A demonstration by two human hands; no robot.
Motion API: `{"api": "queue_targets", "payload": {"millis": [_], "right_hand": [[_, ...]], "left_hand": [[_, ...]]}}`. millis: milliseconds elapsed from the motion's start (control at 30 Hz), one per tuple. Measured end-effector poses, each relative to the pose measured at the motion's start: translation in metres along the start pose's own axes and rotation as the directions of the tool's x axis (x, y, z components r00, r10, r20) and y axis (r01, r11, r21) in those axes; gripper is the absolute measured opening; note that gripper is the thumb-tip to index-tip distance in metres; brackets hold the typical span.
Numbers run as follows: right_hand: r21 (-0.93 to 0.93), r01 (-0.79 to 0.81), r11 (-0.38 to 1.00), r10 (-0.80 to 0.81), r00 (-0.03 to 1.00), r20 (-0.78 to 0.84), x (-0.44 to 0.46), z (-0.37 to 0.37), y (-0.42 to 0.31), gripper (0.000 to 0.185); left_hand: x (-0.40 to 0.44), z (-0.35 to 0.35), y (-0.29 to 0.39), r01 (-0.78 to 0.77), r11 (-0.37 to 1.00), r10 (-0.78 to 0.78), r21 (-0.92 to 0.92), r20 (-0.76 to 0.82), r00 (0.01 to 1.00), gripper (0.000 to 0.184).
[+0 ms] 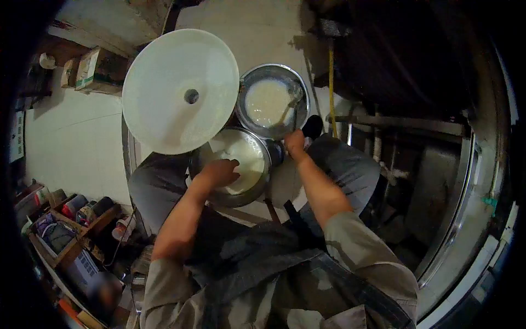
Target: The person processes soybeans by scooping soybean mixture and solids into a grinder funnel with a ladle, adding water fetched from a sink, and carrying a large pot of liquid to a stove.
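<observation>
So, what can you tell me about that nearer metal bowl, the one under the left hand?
The nearer metal bowl is round, open-topped and silvery, with a shiny rim. It stands upright between the person's legs and holds something pale and whitish. The left hand is over it, fingers curled; whether they touch the contents is unclear. A big white dish hides part of its far left edge, and a second metal bowl sits just beyond.
</observation>
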State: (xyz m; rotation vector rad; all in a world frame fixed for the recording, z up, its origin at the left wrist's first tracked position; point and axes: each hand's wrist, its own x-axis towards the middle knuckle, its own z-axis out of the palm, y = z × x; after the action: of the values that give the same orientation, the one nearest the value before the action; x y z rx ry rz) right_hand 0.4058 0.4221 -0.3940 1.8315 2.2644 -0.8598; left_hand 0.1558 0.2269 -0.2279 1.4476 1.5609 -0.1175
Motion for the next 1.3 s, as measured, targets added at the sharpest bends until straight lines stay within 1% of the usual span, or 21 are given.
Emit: {"api": "queue_targets", "payload": {"millis": [33,100,133,167,200,267,400,467,500,567,600,667,700,767,833,900,933,1033,1100,1167,1300], "right_hand": [[-0.117,0.186,0.975,-0.185,0.982,0.024,0.006,0.001,0.005,0.036],[-0.223,0.37,0.902,-0.362,0.929,0.077,0.018,0.004,0.004,0.033],[0.174,0.014,0.985,-0.032,0.994,0.105,0.021,-0.005,-0.011,0.028],[0.505,-0.362,0.784,0.264,0.93,0.256,0.02,-0.015,-0.025,0.023],[0.503,-0.362,0.785,0.263,0.93,0.259,0.02,-0.019,-0.03,0.023],[0.65,-0.416,0.636,0.208,0.904,0.375,0.016,-0.028,-0.04,0.018],[0.575,-0.427,0.698,0.167,0.878,0.448,0.016,-0.015,-0.04,0.015],[0.628,-0.491,0.603,0.079,0.82,0.566,0.005,-0.018,-0.046,0.013],[0.629,-0.489,0.604,0.077,0.822,0.565,0.001,-0.018,-0.046,0.013],[0.652,-0.657,0.379,0.097,0.728,0.678,-0.01,-0.019,-0.046,0.013],[0.654,-0.653,0.381,0.096,0.732,0.675,-0.016,-0.021,-0.044,0.013],[0.615,-0.732,0.294,0.006,0.645,0.764,-0.029,-0.028,-0.039,0.013],[0.62,-0.726,0.298,0.008,0.651,0.759,-0.038,-0.033,-0.038,0.013],[0.65,-0.722,0.238,-0.04,0.661,0.749,-0.058,-0.043,-0.038,0.009],[0.648,-0.727,0.227,-0.046,0.656,0.753,-0.075,-0.056,-0.038,0.009],[0.627,-0.761,0.165,0.025,0.639,0.769,-0.094,-0.067,-0.038,0.01],[0.651,-0.745,0.147,0.024,0.66,0.751,-0.105,-0.076,-0.038,0.011],[0.697,-0.692,0.189,0.001,0.71,0.705,-0.132,-0.107,-0.042,0.017],[0.736,-0.649,0.191,-0.009,0.749,0.663,-0.15,-0.138,-0.049,0.017],[0.768,-0.611,0.193,-0.017,0.78,0.625,-0.171,-0.17,-0.055,0.017],[0.826,-0.486,0.287,-0.066,0.85,0.523,-0.207,-0.241,-0.077,0.021]], "left_hand": [[0.0,-0.005,0.003,0.002,1.0,-0.002,-0.004,0.005,1.0,0.046],[0.0,-0.013,0.009,-0.006,1.0,0.005,0.028,0.026,1.0,0.046],[0.001,-0.012,0.008,-0.002,1.0,0.001,0.025,0.028,1.0,0.046],[0.001,-0.009,0.007,-0.015,1.0,0.015,0.01,0.021,1.0,0.046],[0.002,-0.009,0.007,-0.03,1.0,0.03,-0.006,0.013,0.999,0.045],[0.002,-0.011,0.01,-0.02,1.0,0.02,0.001,0.035,0.999,0.044],[0.004,-0.014,0.012,-0.006,1.0,0.006,-0.004,0.078,0.997,0.044],[0.006,-0.008,0.009,-0.011,1.0,0.012,-0.02,0.038,0.999,0.045],[0.006,-0.004,0.006,-0.019,0.999,0.019,-0.035,-0.002,1.0,0.045],[0.01,0.003,-0.001,-0.023,0.999,0.023,-0.044,-0.002,1.0,0.046],[0.009,0.002,-0.002,-0.028,0.998,0.028,-0.054,-0.001,1.0,0.047],[0.009,0.001,-0.003,0.01,0.997,-0.009,-0.077,0.022,1.0,0.047],[0.01,0.0,-0.002,0.051,0.994,-0.046,-0.101,0.049,0.998,0.047],[0.012,0.007,-0.011,0.026,0.993,-0.022,-0.112,0.039,0.999,0.047],[0.011,0.001,-0.008,0.002,0.992,0.002,-0.124,0.027,1.0,0.048],[0.009,-0.005,-0.001,0.059,0.998,-0.058,-0.004,0.111,0.992,0.051],[0.009,-0.007,-0.001,0.049,0.999,-0.049,-0.003,0.097,0.994,0.051],[0.016,0.005,-0.013,-0.01,1.0,0.011,-0.01,0.067,0.998,0.049],[0.026,0.015,-0.026,-0.101,0.994,0.099,0.046,0.038,0.994,0.052],[0.022,0.012,-0.023,-0.083,0.995,0.082,0.048,0.03,0.996,0.052],[0.026,0.016,-0.026,-0.081,0.992,0.079,0.1,0.029,0.996,0.055]]}}
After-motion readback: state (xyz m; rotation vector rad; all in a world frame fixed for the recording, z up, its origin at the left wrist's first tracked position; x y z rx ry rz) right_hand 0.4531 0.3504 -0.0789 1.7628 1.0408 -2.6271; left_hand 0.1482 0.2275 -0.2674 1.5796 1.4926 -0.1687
